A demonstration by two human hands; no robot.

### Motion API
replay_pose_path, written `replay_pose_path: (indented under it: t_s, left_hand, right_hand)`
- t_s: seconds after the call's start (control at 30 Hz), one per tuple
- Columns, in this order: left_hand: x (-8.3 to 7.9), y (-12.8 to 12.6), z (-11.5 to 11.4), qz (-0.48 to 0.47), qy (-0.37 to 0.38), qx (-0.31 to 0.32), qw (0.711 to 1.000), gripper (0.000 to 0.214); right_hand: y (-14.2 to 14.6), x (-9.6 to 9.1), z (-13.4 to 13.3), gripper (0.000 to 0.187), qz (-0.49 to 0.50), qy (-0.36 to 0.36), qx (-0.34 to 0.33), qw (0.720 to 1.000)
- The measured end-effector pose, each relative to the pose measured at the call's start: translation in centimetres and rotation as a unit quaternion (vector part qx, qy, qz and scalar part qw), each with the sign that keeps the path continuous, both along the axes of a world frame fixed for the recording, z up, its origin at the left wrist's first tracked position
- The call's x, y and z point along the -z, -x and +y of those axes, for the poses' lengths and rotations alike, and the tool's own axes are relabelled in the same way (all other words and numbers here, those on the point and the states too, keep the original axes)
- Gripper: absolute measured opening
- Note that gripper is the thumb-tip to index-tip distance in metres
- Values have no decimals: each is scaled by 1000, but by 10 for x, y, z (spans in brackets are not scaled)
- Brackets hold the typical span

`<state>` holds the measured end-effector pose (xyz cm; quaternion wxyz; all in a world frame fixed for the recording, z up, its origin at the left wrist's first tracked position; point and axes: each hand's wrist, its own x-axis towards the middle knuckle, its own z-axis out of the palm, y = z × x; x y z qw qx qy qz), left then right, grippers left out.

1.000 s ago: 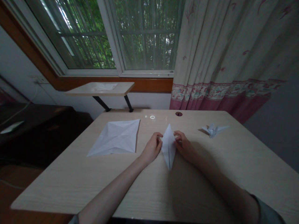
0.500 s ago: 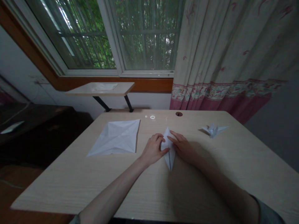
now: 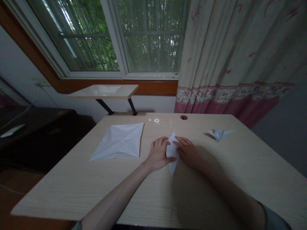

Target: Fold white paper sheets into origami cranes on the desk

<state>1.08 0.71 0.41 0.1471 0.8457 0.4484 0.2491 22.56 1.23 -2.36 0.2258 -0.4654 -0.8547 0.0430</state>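
Observation:
A narrow, diamond-shaped piece of folded white paper lies between my hands near the middle of the desk, its pointed ends facing away from and toward me. My left hand grips its left edge, with the thumb laid across the lower half and the fingers bent along the upper side. On the other side, my right hand has its fingertips on the upper right edge, holding the paper too. Its thumb is hidden. To the right stands a folded paper crane, apart from both hands.
A creased white paper sheet lies on the left of the wooden desk. Behind it, a small raised shelf on black legs carries some white paper. A round cable hole sits near the back edge, before the patterned curtain.
The folded paper's lower part now shows a smoother face, where a dark centre slit showed before. Its near tip has shifted slightly left. My left thumb lies a little lower across it.

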Motion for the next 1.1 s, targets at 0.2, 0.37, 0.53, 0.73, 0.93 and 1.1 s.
replay_pose_path:
  t_s: [0.2, 0.37, 0.53, 0.73, 0.93, 1.1]
  left_hand:
    - [1, 2, 1, -24, -39, -13, 999, 51]
    - [2, 4, 2, -39, -63, -48, 996, 33]
    - [4, 5, 4, -41, -81, -56, 994, 26]
    - [9, 6, 7, -60, -72, -38, 995, 28]
    - [12, 5, 10, -125, -33, 28, 991, 35]
    - [8, 4, 7, -110, -7, 21, 994, 35]
  right_hand:
    - [0, -2, -2, 45, -4, -18, 50, 999]
    - [-1, -4, -3, 39, -16, -42, 63, 997]
    - [-3, 1, -2, 36, -11, -63, 44, 997]
    - [3, -9, -6, 27, -7, -55, 47, 997]
    - [5, -17, -11, 34, -35, -45, 37, 998]
    - [2, -5, -7, 42, 4, -53, 0, 999]
